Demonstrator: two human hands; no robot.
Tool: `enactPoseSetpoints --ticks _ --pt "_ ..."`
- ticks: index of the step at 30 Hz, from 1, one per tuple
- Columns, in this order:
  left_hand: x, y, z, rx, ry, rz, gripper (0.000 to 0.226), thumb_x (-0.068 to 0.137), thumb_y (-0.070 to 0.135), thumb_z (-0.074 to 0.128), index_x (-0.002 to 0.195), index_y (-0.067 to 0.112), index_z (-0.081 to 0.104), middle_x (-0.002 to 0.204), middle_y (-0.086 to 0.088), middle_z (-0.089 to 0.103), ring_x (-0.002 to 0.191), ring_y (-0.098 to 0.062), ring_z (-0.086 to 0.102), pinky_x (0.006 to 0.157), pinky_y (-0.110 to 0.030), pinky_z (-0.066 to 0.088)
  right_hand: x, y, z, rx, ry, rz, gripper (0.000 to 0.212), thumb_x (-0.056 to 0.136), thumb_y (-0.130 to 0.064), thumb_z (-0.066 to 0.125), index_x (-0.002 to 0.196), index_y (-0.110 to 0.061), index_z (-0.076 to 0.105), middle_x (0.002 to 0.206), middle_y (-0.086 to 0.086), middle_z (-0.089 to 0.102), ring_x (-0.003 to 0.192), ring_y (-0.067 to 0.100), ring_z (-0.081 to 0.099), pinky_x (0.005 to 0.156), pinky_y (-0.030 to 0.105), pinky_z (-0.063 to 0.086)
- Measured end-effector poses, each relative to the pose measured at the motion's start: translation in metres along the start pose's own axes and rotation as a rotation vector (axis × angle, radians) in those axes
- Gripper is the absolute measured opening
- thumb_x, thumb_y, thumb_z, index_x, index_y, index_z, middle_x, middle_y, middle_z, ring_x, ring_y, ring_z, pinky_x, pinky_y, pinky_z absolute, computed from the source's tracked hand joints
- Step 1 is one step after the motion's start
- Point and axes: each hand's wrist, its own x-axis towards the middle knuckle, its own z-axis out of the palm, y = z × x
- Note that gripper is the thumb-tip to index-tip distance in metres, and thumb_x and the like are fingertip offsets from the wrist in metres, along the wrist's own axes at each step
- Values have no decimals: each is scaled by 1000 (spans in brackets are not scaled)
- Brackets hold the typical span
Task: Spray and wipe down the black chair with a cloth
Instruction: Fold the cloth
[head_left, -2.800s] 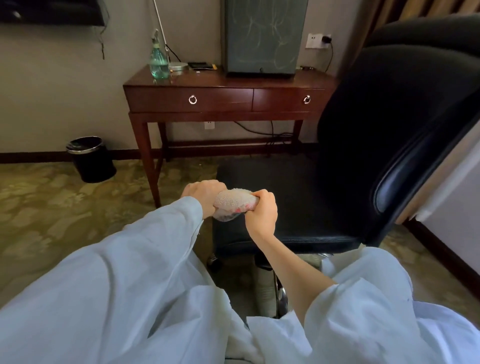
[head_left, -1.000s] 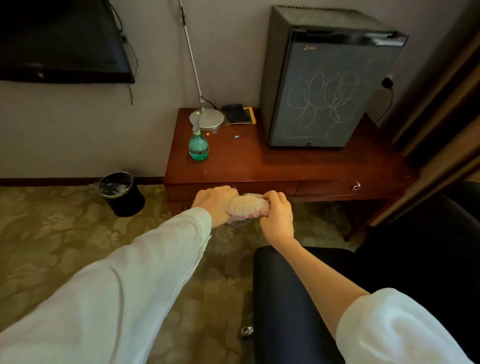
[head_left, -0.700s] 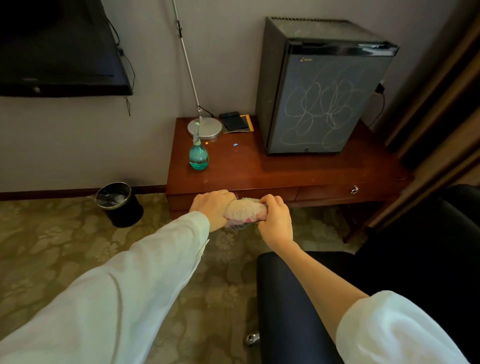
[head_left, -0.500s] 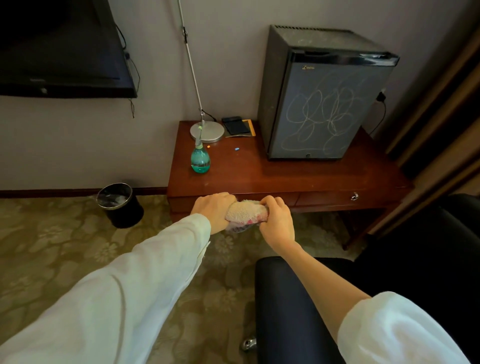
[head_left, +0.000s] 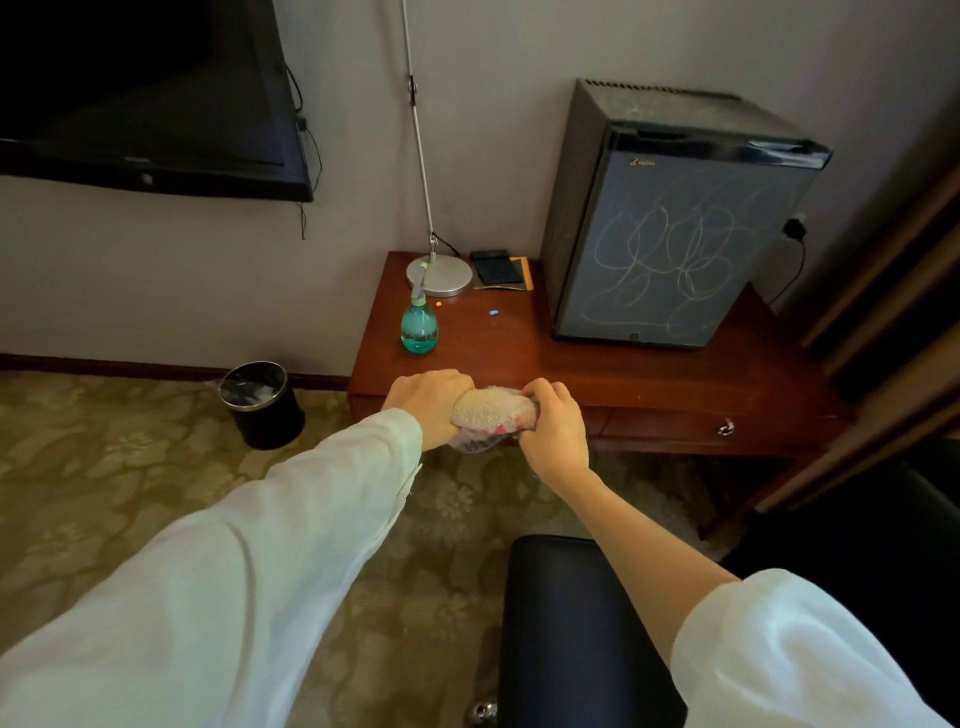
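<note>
A bunched beige cloth (head_left: 488, 410) with a pink and grey underside is stretched between both my hands, just in front of the desk's front edge. My left hand (head_left: 426, 402) grips its left end and my right hand (head_left: 553, 423) grips its right end. The black chair (head_left: 571, 634) lies low at the right, its seat under my right forearm and its back dark at the far right. A green spray bottle (head_left: 418, 325) stands upright on the wooden desk (head_left: 649, 374), beyond my hands.
A black mini fridge (head_left: 675, 234) with scribbles stands on the desk's right half. A lamp base (head_left: 439, 276) and a dark wallet (head_left: 497, 267) lie at the desk's back. A black bin (head_left: 260, 402) stands on the patterned carpet at left. A TV (head_left: 145, 88) hangs upper left.
The view has risen from low in front of the chair to standing near the desk. My hands keep the same hold on the cloth and have moved closer to the desk.
</note>
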Motion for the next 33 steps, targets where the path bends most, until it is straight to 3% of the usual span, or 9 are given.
enactPoseSetpoints --ticks 12,23,33 --pt "84 -65 10 5 -3 7 34 85 40 67 113 25 53 112 4 60 102 -17 59 68 -27 40 95 1 55 -12 11 31 46 72 9 63 106 -20 54 109 -1 52 100 21 49 80 39 51" --pt "232 -156 1 36 -72 148 30 84 36 65 109 24 55 112 3 59 104 -24 62 75 -30 40 231 -10 108 -65 81 129 38 69 6 60 101 -15 55 104 4 52 93 26 51 69 31 37" --pt "310 -163 43 -2 -111 189 43 81 27 73 117 23 50 116 0 55 105 -24 60 76 -37 47 284 27 120 -123 91 211 38 70 4 61 102 -16 55 106 2 51 95 21 50 73 32 43"
